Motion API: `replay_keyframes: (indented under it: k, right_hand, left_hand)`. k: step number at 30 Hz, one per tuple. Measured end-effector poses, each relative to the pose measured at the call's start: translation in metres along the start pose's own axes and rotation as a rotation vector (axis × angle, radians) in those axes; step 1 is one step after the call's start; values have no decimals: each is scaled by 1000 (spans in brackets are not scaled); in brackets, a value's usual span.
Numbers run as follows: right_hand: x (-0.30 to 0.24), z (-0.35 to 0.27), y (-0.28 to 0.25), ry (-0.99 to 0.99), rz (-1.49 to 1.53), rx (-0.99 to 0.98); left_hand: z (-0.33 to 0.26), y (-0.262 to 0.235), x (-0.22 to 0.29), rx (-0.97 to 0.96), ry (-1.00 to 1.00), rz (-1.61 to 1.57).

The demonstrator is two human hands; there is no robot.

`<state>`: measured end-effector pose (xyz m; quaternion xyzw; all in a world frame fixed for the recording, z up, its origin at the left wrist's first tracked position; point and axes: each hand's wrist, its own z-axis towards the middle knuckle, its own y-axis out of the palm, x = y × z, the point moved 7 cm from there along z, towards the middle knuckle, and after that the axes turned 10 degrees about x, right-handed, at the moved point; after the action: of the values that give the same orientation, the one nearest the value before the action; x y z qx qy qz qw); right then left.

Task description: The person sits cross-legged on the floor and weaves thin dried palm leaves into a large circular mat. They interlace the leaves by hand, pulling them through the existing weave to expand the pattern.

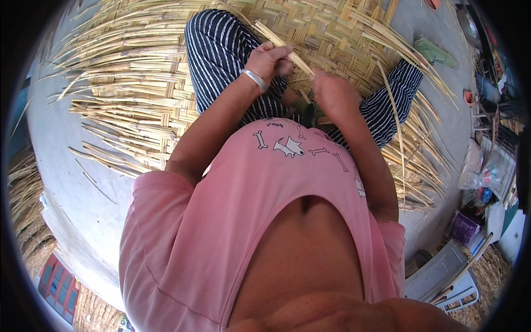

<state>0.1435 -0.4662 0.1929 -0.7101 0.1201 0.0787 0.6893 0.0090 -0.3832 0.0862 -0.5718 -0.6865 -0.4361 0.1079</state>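
Note:
I sit on a half-woven mat of pale bamboo strips [138, 94], legs in dark striped trousers [218, 50]. My left hand [271, 60], a silver bangle on its wrist, is closed around a long flat bamboo strip [279, 41] that slants up to the left. My right hand [332, 91] is closed on the same strip's lower end, close beside the left hand. Loose strip ends [395, 119] fan out from the mat's edges on all sides.
Grey concrete floor [77, 188] surrounds the mat. A green sandal [436, 52] lies at the upper right. Bags, a purple box [464, 226] and grey plastic chairs [442, 274] crowd the right edge. More bundled strips [25, 205] lie at the left.

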Motion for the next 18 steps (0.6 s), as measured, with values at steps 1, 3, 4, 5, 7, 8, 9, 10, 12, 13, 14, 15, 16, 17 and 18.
replay_keyframes:
  k: [1,3,4,5,7,8,9,10,12,13,14,15,16,17,18]
  right_hand:
    - [0,0,1,31,45,-31]
    - [15,2,19,295,539,-157]
    - [20,2,30,427,786,-220]
    - [23,4,36,447,854,-244]
    - [28,6,46,487,991,-295]
    - [30,8,49,490,991,-305]
    - [32,9,51,494,992,-316]
    - [32,9,53,498,993,-326]
    - [28,12,49,443,898,-311]
    - [26,13,45,415,850,-302]
    - [25,11,43,437,880,-298]
    - [23,9,41,459,910,-293]
    - [21,7,39,482,940,-287]
    - [19,5,37,498,914,-333]
    - [16,4,35,513,887,-380]
  left_hand:
    - [0,-2,0,-18,0,4]
    - [-2,0,-1,-51,10,13]
    - [-4,1,-1,-62,24,17]
    - [-6,3,0,-73,39,20]
    - [-5,3,-2,-80,110,44]
    - [-6,5,-2,-82,144,56]
    - [-6,4,-2,-58,169,95]
    - [-5,4,-1,-36,193,133]
    - [-7,3,0,0,221,173]
    - [-7,3,1,0,200,143]
    - [-7,3,1,-2,177,113]
    - [-7,3,0,-4,153,83]
    - [-6,1,-2,-6,141,58]
    - [-5,-1,-1,-4,135,32]
    - [-5,-3,0,-1,128,6]
